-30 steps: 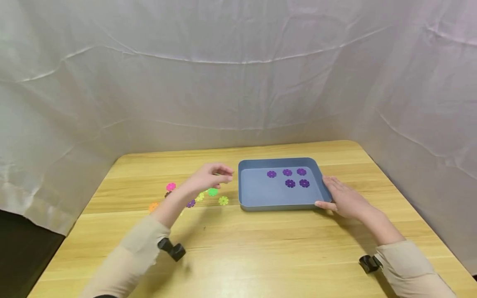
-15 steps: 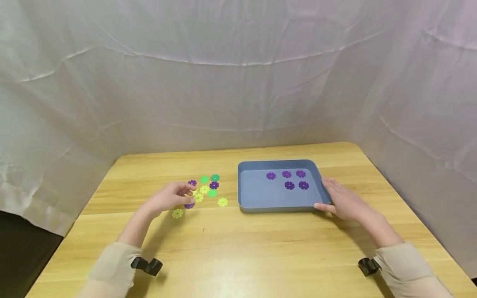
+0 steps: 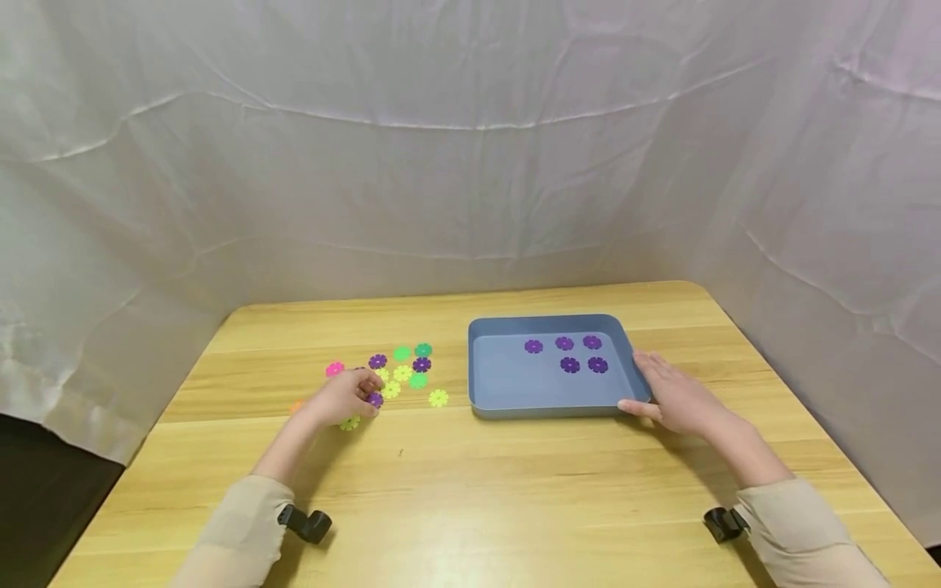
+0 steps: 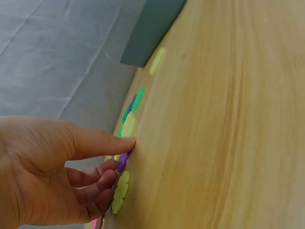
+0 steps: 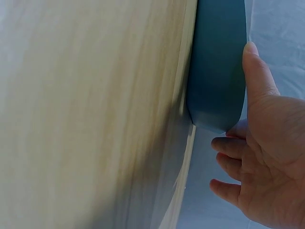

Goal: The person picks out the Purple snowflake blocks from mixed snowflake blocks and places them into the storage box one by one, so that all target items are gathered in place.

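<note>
At the left, my left hand (image 3: 344,398) is down among flower-shaped plastic discs on the table. Its thumb and curled fingers pinch a purple flower disc (image 4: 122,162), whose edge shows between them. A yellow-green flower disc (image 4: 121,192) lies just beside the fingers. My right hand (image 3: 680,396) rests against the near right corner of a blue-grey tray (image 3: 507,400). Thumb along its front and straight fingers along its right side, it touches the tray. Inside the tray, several purple flower discs (image 3: 569,365) lie flat in two rows toward the right.
Around the left hand lie loose yellow (image 3: 403,373), green (image 3: 402,354), purple (image 3: 422,365) and pink discs (image 3: 335,369). One yellow disc (image 3: 439,398) sits apart, near the tray's left side. A pale cloth (image 3: 470,163) hangs behind the wooden table (image 3: 515,490).
My left hand has moved from beside the tray back left to the loose discs, and its thumb and fingers have closed on a purple one. The right hand stays at the tray.
</note>
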Demonstrator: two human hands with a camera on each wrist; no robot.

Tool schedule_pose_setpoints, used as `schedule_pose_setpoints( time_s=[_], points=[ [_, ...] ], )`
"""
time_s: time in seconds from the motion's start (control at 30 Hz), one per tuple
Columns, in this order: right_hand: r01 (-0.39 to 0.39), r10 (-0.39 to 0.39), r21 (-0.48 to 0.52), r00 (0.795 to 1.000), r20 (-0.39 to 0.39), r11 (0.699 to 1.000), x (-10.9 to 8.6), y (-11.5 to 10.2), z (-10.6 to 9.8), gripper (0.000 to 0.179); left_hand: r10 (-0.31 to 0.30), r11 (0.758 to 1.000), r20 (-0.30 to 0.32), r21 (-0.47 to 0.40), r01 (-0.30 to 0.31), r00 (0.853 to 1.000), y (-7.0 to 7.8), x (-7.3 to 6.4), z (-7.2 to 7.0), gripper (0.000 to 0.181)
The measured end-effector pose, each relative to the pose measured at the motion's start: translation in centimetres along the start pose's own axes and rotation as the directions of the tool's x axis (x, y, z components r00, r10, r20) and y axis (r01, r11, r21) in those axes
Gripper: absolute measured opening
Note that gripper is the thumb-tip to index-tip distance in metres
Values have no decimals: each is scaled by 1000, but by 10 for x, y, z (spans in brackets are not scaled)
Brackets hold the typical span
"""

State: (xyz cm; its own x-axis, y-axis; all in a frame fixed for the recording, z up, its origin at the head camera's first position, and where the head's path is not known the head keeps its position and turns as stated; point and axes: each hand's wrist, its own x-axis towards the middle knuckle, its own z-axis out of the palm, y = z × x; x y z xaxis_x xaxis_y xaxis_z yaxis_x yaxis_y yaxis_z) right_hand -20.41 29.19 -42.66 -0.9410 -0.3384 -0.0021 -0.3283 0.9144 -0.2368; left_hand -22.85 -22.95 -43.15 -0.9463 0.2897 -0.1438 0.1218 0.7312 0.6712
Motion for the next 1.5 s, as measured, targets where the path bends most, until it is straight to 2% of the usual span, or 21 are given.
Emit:
schedule_pose_setpoints(
  time_s=[0.27,0.53,0.77,0.93,1.07,1.2,1.33,1.5],
  points=[
    [-3,4,10,1000,-10,1000,-2,1,0,97,-25,1000,-26,-1,25,999,-1,2,1,30],
    [6,-6,19,1000,-14,1000,-1,0,0,96,-51,998,-79,-52,47,996,-3,-2,-4,19],
    [5,-5,11,1000,-9,1000,-1,0,0,95,-53,997,-110,-53,48,993,-1,-7,-8,12],
    [5,-5,9,1000,-13,1000,-1,0,1,96,-75,991,-121,-123,60,990,3,-10,-9,15],
    [5,-5,11,1000,-11,1000,-1,0,1,96,-86,975,-116,-215,60,990,13,-11,-9,19],
    [1,-1,15,1000,-4,1000,-1,0,0,97,-40,961,-94,-276,13,995,29,-8,-11,23],
    [-2,2,9,1000,0,1000,-1,-1,-1,96,16,948,-71,-317,-38,997,47,2,-10,26],
    [-2,2,2,1000,3,1000,0,-1,-1,97,58,927,-47,-368,-71,997,72,17,-4,24]
  ],
)
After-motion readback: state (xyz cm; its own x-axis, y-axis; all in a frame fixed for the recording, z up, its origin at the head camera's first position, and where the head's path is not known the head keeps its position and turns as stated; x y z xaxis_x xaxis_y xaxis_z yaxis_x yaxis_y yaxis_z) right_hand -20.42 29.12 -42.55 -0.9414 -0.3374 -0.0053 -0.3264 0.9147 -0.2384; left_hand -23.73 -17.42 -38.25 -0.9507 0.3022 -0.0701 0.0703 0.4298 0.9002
